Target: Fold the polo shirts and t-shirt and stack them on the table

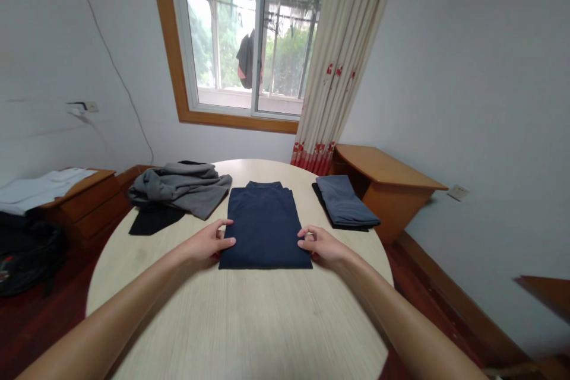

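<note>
A folded navy shirt [265, 228] lies flat in front of me, its collar pointing away toward the window. At its left edge is my left hand [211, 241], thumb and index finger resting on the cloth and the other fingers curled at the side. My right hand [323, 244] holds the right edge the same way, thumb on top with bent fingers beside it. The undersides of both grips are hidden. Both hands sit near the shirt's lower corners.
A round pale table [249, 320] carries the shirt. Rumpled grey clothes [182, 184] lie over a black garment [155, 218] at back left. Folded grey-blue clothing [345, 199] rests on black cloth to the right. A wooden desk [387, 166] stands beyond the table's right edge.
</note>
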{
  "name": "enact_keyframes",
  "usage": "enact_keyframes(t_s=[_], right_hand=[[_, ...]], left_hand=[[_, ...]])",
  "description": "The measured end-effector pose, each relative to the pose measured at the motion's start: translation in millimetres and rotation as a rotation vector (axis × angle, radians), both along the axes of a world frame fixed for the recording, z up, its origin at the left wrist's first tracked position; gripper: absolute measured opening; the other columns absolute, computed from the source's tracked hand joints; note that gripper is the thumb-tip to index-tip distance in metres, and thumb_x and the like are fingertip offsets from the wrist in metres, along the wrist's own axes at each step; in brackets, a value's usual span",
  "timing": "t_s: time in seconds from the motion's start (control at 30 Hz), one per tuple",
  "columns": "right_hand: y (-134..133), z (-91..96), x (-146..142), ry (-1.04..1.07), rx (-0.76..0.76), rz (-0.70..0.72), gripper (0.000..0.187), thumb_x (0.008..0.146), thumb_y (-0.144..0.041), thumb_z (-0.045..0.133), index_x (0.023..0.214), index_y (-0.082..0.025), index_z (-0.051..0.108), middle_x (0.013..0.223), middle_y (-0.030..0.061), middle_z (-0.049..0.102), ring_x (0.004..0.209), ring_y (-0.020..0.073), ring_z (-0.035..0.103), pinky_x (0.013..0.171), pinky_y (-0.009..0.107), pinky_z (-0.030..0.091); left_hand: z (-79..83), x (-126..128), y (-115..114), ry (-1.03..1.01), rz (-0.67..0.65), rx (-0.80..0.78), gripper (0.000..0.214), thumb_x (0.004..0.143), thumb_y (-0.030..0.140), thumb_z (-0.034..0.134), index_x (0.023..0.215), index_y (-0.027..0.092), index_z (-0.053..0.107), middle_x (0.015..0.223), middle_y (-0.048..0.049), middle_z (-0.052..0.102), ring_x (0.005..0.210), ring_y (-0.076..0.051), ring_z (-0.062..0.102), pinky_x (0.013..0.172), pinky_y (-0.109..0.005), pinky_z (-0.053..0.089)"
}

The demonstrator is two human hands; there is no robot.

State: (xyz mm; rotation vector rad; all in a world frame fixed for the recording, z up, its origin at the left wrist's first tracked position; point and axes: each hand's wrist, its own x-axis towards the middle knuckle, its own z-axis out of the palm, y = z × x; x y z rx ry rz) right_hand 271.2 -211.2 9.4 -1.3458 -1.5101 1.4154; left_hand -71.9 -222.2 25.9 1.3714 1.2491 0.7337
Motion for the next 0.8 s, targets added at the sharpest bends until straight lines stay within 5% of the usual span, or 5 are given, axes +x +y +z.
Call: enact_keyframes(t_s=[0.4, 0.5, 0.63, 0.7, 0.8], right_hand=[[-44.2, 3.5, 4.8, -0.231, 0.195, 0.089, 0.022, 0.072, -0.036, 0.072, 0.077, -0.018, 0.061, 0.059, -0.0054, 0.049, 0.054, 0.0089, 0.041, 0.052, 0.022, 0.029], [-55.3, 13.6, 9.0, -0.314, 0.096, 0.210, 0.018, 0.072, -0.030, 0.072, 0.077, -0.018, 0.059, 0.055, -0.0065, 0.050, 0.050, 0.0075, 0.041, 0.049, 0.021, 0.028], [-56.4, 34.0, 21.0, -0.332, -0.253, 0.590, 0.031, 0.071, -0.038, 0.077, 0.088, -0.017, 0.062, 0.059, -0.0028, 0.062, 0.049, 0.0097, 0.053, 0.047, 0.020, 0.034], [-42.8, 39.8, 21.3, -0.318, -0.241, 0.548, 0.040, 0.074, -0.043, 0.077, 0.100, -0.017, 0.062, 0.062, -0.0018, 0.065, 0.050, 0.0113, 0.056, 0.048, 0.021, 0.039], [-6.5, 38.5, 8.6, -0.381, 0.001, 0.187, 0.045, 0.082, -0.041, 0.072, 0.116, -0.015, 0.061, 0.066, 0.0000, 0.065, 0.055, 0.0143, 0.060, 0.053, 0.024, 0.045]], left_hand=[[-6.9, 5.9, -38.3, 0.402, -0.066, 0.266, 0.032, 0.074, 0.049, 0.063, 0.089, 0.020, 0.061, 0.057, 0.0061, 0.044, 0.054, -0.014, 0.045, 0.054, -0.026, 0.030], [7.0, 3.4, -52.4, 0.434, -0.197, 0.109, 0.033, 0.072, 0.048, 0.069, 0.087, 0.020, 0.061, 0.056, 0.0054, 0.049, 0.050, -0.015, 0.048, 0.050, -0.025, 0.030], [26.9, -10.5, -53.9, 0.288, -0.515, -0.281, 0.051, 0.068, 0.056, 0.077, 0.099, 0.020, 0.058, 0.058, 0.0028, 0.061, 0.047, -0.016, 0.057, 0.049, -0.024, 0.037], [31.7, -14.3, -36.5, 0.275, -0.389, -0.241, 0.053, 0.067, 0.063, 0.076, 0.093, 0.020, 0.056, 0.064, -0.0005, 0.065, 0.050, -0.018, 0.061, 0.049, -0.025, 0.040], [29.5, -9.4, 7.0, 0.401, 0.008, 0.037, 0.048, 0.069, 0.065, 0.071, 0.078, 0.021, 0.055, 0.062, -0.0017, 0.064, 0.050, -0.018, 0.060, 0.049, -0.026, 0.039]])
